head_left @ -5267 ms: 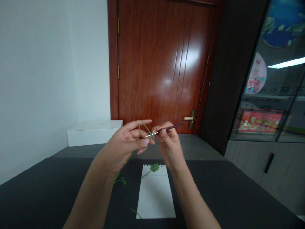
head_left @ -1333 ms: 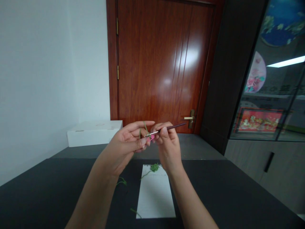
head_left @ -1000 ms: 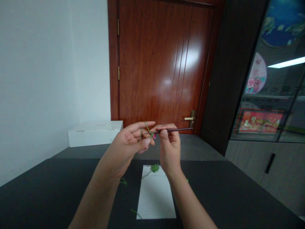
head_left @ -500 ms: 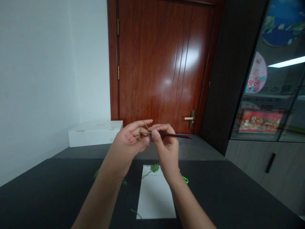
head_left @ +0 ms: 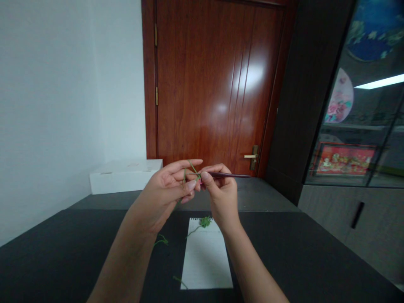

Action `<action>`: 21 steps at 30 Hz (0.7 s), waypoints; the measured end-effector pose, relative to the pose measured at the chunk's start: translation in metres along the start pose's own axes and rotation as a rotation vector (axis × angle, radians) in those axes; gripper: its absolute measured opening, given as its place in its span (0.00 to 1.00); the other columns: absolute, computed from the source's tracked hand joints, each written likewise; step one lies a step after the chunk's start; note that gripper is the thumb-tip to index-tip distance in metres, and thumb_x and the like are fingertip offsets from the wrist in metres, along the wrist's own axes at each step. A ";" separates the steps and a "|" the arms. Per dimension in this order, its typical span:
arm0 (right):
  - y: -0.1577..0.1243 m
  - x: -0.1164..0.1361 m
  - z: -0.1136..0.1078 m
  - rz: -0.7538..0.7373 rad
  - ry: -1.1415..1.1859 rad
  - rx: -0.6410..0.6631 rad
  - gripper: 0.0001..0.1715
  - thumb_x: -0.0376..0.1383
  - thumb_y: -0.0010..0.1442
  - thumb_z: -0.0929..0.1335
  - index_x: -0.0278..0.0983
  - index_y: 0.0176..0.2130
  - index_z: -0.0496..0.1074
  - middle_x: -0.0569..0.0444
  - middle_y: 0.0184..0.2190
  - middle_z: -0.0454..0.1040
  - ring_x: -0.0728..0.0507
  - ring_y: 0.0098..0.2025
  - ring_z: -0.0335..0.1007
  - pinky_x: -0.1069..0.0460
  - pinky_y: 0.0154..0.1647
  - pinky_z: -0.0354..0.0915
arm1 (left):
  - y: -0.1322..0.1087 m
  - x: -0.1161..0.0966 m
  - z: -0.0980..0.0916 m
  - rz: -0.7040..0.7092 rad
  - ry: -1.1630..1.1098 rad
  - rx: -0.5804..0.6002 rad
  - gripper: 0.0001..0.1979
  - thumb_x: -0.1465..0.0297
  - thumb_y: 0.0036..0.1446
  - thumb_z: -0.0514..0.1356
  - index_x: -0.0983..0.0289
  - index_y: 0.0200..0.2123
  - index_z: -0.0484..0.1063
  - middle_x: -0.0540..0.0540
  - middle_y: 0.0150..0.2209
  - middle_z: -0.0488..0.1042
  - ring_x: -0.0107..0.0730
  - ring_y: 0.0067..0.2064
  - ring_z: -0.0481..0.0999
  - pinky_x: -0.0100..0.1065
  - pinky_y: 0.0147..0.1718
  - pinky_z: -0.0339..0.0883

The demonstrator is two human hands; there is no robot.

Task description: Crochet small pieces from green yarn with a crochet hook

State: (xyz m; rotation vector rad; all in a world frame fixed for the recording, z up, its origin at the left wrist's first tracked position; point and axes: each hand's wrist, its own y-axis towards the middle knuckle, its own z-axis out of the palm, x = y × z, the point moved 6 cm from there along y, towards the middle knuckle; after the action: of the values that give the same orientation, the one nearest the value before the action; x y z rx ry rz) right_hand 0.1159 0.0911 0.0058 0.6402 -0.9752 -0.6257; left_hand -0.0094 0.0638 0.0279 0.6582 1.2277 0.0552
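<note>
My left hand (head_left: 168,183) is raised above the table, its index finger stretched out with green yarn (head_left: 192,166) looped over it. Its thumb and other fingers pinch the yarn close to the hook's tip. A dark reddish-brown crochet hook (head_left: 235,174) lies nearly level in my right hand (head_left: 222,191), held between thumb and fingers and pointing left. The yarn meets the hook between the two hands. A small pink spot shows just below that point, too small to make out. Any worked stitches there are mostly hidden by the fingertips.
On the black table (head_left: 268,261) lies a sheet of lined paper (head_left: 206,261) with a small green yarn piece (head_left: 205,221) at its top. Loose yarn ends (head_left: 162,240) lie beside my left forearm. A white box (head_left: 124,176) stands at the back left, before a wooden door (head_left: 205,84).
The hook's handle end has risen a little and shifted left. My left thumb has dropped slightly away from the hook. My right forearm now covers the bright green object seen beside it earlier.
</note>
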 end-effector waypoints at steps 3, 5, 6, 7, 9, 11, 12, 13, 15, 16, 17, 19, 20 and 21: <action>0.000 -0.007 0.003 0.092 0.098 0.026 0.16 0.42 0.52 0.78 0.38 0.32 0.71 0.60 0.25 0.74 0.52 0.22 0.65 0.56 0.24 0.61 | 0.001 0.001 -0.001 -0.013 -0.022 0.010 0.22 0.78 0.51 0.70 0.68 0.52 0.77 0.55 0.31 0.75 0.27 0.29 0.71 0.26 0.25 0.60; 0.000 -0.010 0.005 0.131 0.146 0.042 0.17 0.43 0.52 0.78 0.38 0.32 0.70 0.62 0.23 0.71 0.53 0.21 0.63 0.56 0.22 0.59 | 0.002 0.003 0.000 -0.019 -0.035 0.030 0.22 0.78 0.51 0.70 0.68 0.51 0.77 0.55 0.32 0.76 0.27 0.30 0.71 0.26 0.25 0.60; 0.001 -0.011 0.005 0.139 0.161 0.051 0.17 0.43 0.52 0.78 0.38 0.32 0.70 0.62 0.22 0.70 0.53 0.21 0.62 0.57 0.22 0.58 | 0.002 0.003 0.000 -0.022 -0.040 0.040 0.22 0.78 0.51 0.70 0.68 0.51 0.77 0.56 0.32 0.76 0.27 0.30 0.71 0.26 0.25 0.60; 0.001 -0.011 0.006 0.143 0.168 0.060 0.18 0.43 0.52 0.78 0.38 0.32 0.70 0.63 0.22 0.70 0.53 0.21 0.63 0.57 0.21 0.58 | 0.003 0.004 0.000 -0.029 -0.041 0.047 0.22 0.77 0.51 0.70 0.68 0.51 0.77 0.56 0.32 0.76 0.27 0.30 0.72 0.26 0.25 0.60; 0.002 -0.010 0.006 0.142 0.165 0.079 0.18 0.44 0.53 0.78 0.38 0.32 0.69 0.63 0.21 0.69 0.53 0.20 0.63 0.57 0.20 0.57 | 0.003 0.004 0.000 -0.034 -0.034 0.055 0.22 0.77 0.51 0.70 0.68 0.51 0.77 0.56 0.32 0.76 0.29 0.31 0.72 0.27 0.25 0.60; 0.002 -0.010 0.007 0.150 0.149 0.108 0.19 0.45 0.53 0.77 0.39 0.32 0.68 0.63 0.20 0.69 0.53 0.19 0.62 0.57 0.19 0.57 | 0.003 0.004 0.000 -0.033 -0.009 0.055 0.21 0.76 0.52 0.70 0.67 0.51 0.77 0.55 0.31 0.76 0.30 0.32 0.74 0.27 0.26 0.61; 0.002 -0.009 0.008 0.159 0.143 0.125 0.19 0.45 0.54 0.77 0.39 0.32 0.68 0.64 0.20 0.69 0.53 0.19 0.61 0.57 0.18 0.57 | 0.003 0.004 0.000 -0.029 0.009 0.051 0.19 0.74 0.53 0.70 0.67 0.50 0.77 0.55 0.31 0.76 0.31 0.32 0.74 0.28 0.26 0.61; 0.001 -0.009 0.009 0.165 0.142 0.144 0.18 0.45 0.54 0.77 0.38 0.32 0.68 0.63 0.20 0.69 0.53 0.19 0.61 0.57 0.18 0.57 | 0.003 0.004 -0.001 -0.020 0.028 0.043 0.18 0.73 0.55 0.69 0.67 0.49 0.77 0.54 0.29 0.75 0.31 0.31 0.74 0.28 0.26 0.60; 0.001 -0.009 0.011 0.164 0.145 0.182 0.17 0.44 0.55 0.77 0.38 0.32 0.69 0.63 0.20 0.70 0.53 0.19 0.61 0.57 0.18 0.57 | 0.004 0.002 -0.002 0.009 0.062 0.010 0.15 0.71 0.56 0.68 0.67 0.47 0.78 0.53 0.27 0.74 0.30 0.29 0.73 0.28 0.25 0.59; 0.001 -0.009 0.011 0.157 0.144 0.193 0.17 0.43 0.55 0.77 0.38 0.32 0.69 0.63 0.21 0.70 0.54 0.19 0.62 0.57 0.18 0.58 | 0.004 0.001 -0.002 0.028 0.075 -0.012 0.14 0.71 0.57 0.68 0.67 0.46 0.78 0.52 0.26 0.73 0.29 0.27 0.71 0.28 0.24 0.58; 0.001 -0.009 0.011 0.148 0.141 0.197 0.16 0.43 0.55 0.77 0.37 0.32 0.69 0.63 0.21 0.70 0.54 0.19 0.62 0.57 0.19 0.58 | 0.003 0.001 -0.003 0.044 0.087 -0.033 0.13 0.71 0.56 0.68 0.66 0.45 0.78 0.51 0.25 0.73 0.28 0.26 0.70 0.28 0.24 0.58; 0.002 -0.009 0.010 0.141 0.123 0.201 0.15 0.42 0.55 0.77 0.37 0.33 0.70 0.63 0.22 0.70 0.53 0.20 0.62 0.57 0.19 0.59 | 0.003 -0.001 -0.003 0.058 0.109 -0.068 0.11 0.72 0.56 0.67 0.66 0.44 0.79 0.50 0.24 0.73 0.27 0.26 0.70 0.28 0.24 0.59; 0.002 -0.009 0.009 0.144 0.113 0.209 0.15 0.41 0.55 0.77 0.38 0.34 0.71 0.62 0.23 0.71 0.53 0.20 0.63 0.57 0.20 0.59 | 0.003 -0.001 -0.003 0.062 0.118 -0.081 0.11 0.73 0.56 0.66 0.66 0.43 0.79 0.50 0.24 0.73 0.27 0.26 0.70 0.28 0.25 0.59; 0.002 -0.009 0.008 0.148 0.106 0.223 0.15 0.41 0.54 0.77 0.38 0.35 0.71 0.62 0.23 0.71 0.53 0.21 0.64 0.56 0.20 0.60 | 0.003 -0.002 -0.003 0.068 0.124 -0.094 0.10 0.73 0.56 0.66 0.65 0.43 0.79 0.50 0.24 0.73 0.28 0.26 0.71 0.28 0.25 0.60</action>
State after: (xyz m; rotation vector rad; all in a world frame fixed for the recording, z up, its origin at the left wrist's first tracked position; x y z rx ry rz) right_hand 0.1048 0.0977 0.0058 0.7821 -0.9905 -0.3508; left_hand -0.0123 0.0667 0.0303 0.6213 1.3138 0.2117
